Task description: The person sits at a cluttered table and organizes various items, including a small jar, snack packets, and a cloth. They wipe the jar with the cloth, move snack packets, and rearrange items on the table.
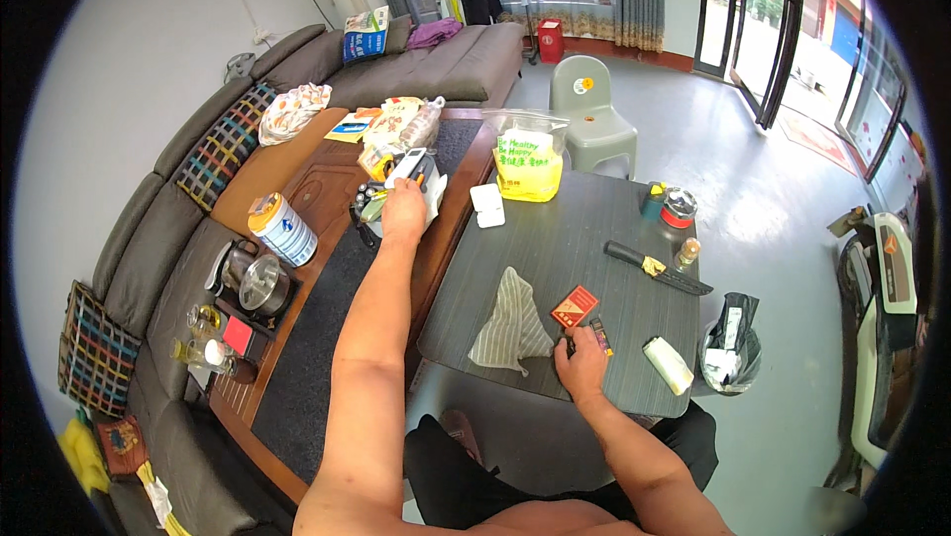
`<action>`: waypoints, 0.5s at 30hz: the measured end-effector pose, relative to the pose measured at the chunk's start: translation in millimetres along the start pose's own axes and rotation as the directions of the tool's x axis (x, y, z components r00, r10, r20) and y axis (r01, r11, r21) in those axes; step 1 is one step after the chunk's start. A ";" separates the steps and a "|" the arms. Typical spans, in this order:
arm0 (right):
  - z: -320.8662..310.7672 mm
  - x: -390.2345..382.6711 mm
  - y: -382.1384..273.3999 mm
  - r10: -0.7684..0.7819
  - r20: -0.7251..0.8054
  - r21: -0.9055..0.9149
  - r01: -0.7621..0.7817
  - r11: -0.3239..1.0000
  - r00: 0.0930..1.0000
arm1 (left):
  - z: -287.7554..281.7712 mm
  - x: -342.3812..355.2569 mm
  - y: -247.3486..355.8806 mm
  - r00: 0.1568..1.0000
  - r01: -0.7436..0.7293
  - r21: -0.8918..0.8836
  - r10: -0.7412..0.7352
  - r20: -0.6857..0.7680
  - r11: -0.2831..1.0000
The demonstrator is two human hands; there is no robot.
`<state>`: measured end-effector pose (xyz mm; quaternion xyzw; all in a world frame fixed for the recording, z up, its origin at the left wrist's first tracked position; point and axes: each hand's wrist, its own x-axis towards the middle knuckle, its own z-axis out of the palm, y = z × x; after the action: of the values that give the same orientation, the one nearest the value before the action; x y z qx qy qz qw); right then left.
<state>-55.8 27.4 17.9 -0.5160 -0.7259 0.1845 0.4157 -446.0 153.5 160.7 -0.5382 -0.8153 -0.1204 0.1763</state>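
Note:
My left hand [403, 211] reaches out over a crowded container [434, 201] on the wooden coffee table. Its fingers are bunched among the small items there, and what they hold, if anything, is hidden. A pale device with a dark screen [409, 163] sticks up just beyond the fingertips. On the dark table, my right hand [582, 366] rests with fingers curled around a small black object [570, 346], mostly covered. A narrow dark printed box [601, 336] touches its fingertips. Just beyond is a red box [575, 306], and to the left lies a striped cloth [510, 326].
A sheathless black-handled knife [674, 276], small bottle [687, 254], red-banded jar [679, 207] and white roll [668, 366] line the table's right side. A yellow-filled zip bag [530, 164] stands far back. A bin [731, 358] and green chair [591, 115] flank the table.

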 end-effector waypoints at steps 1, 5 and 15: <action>-0.4 0.1 -0.2 -0.007 -0.001 0.000 0.007 1.000 1.000 | 0.0 -0.4 -1.1 1.000 0.009 -0.015 -0.009 0.006 1.000; -0.6 0.3 1.2 -0.017 -0.001 -0.006 0.017 1.000 1.000 | 0.4 0.3 -2.8 0.999 -0.015 0.021 0.016 -0.041 1.000; -0.2 -0.4 3.7 -0.004 -0.008 0.001 0.004 1.000 1.000 | -12.2 -36.4 30.4 0.964 0.069 -0.087 -0.089 -0.252 0.994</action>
<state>-53.4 28.5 15.3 -0.5151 -0.7250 0.1821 0.4194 -403.1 130.3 156.8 -0.4918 -0.8012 -0.2272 0.2541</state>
